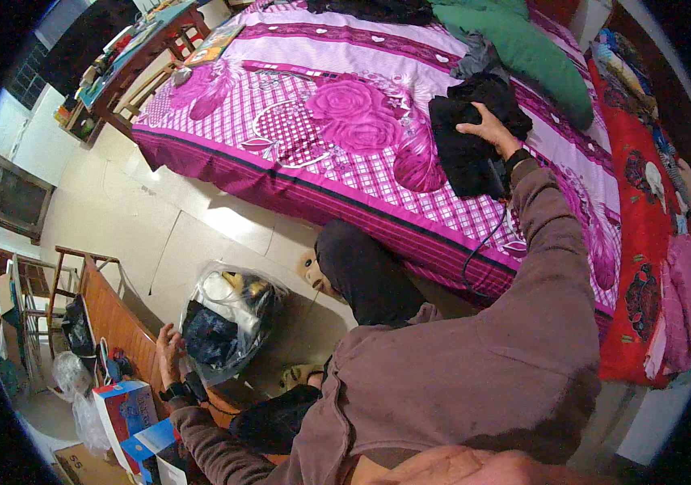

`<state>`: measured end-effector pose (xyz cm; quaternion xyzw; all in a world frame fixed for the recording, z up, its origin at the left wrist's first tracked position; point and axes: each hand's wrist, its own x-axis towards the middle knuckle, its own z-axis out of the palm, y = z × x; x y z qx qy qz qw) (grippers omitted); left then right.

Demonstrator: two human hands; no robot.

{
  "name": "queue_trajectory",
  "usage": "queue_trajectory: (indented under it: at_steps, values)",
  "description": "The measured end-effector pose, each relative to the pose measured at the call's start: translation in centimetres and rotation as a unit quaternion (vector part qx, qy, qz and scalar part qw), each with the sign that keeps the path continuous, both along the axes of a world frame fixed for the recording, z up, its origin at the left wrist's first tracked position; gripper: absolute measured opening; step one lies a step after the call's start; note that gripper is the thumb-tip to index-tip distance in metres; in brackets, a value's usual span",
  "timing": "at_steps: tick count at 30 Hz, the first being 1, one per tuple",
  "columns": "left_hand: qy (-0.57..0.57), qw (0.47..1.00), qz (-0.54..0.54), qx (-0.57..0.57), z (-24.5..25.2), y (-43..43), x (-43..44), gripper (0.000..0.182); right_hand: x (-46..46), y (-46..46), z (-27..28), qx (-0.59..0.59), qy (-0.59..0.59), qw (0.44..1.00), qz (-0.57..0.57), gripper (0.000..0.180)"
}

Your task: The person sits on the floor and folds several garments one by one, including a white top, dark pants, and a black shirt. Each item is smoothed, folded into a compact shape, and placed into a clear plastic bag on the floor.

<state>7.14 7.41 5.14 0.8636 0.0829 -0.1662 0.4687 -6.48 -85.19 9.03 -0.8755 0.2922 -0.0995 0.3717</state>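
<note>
My right hand (490,128) rests on a heap of black clothing (457,160) on the bed, thumb and forefinger spread; its other fingers are harder to make out. A dark cord hangs from near the heap over the bed's edge. At the lower left, my left hand (170,353) is raised beside a clear plastic bag (233,364), fingers loosely bent and apart, with nothing seen in it. Inside that bag lie dark patterned cloth (209,330), white cloth (230,303) and something yellow and black. The bed has a pink floral bedspread (345,163).
A green pillow or cushion (539,66) lies at the bed's far side. Red floral cloth (633,242) hangs at the right. A wooden board (121,321), red-and-blue boxes (130,412) and chairs stand at left. A book (215,43) lies on the bed's far left corner.
</note>
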Motion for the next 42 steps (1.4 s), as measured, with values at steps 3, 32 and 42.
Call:
queue_trajectory:
  at_steps: [3,32,42]
  values:
    - [-0.04,0.998,-0.014,-0.044,4.8,-6.4,-0.6,0.051,1.4,2.9,2.4,0.1,-0.038,0.993,0.053,0.081]
    - [0.17,0.81,-0.074,-0.557,10.2,-33.5,-12.2,0.053,-0.9,32.6,9.3,0.488,-0.104,0.783,0.371,0.076]
    - [0.107,0.826,-0.228,-0.505,4.7,-34.6,-14.9,0.065,-4.8,36.2,16.1,0.317,-0.007,0.621,0.716,0.098]
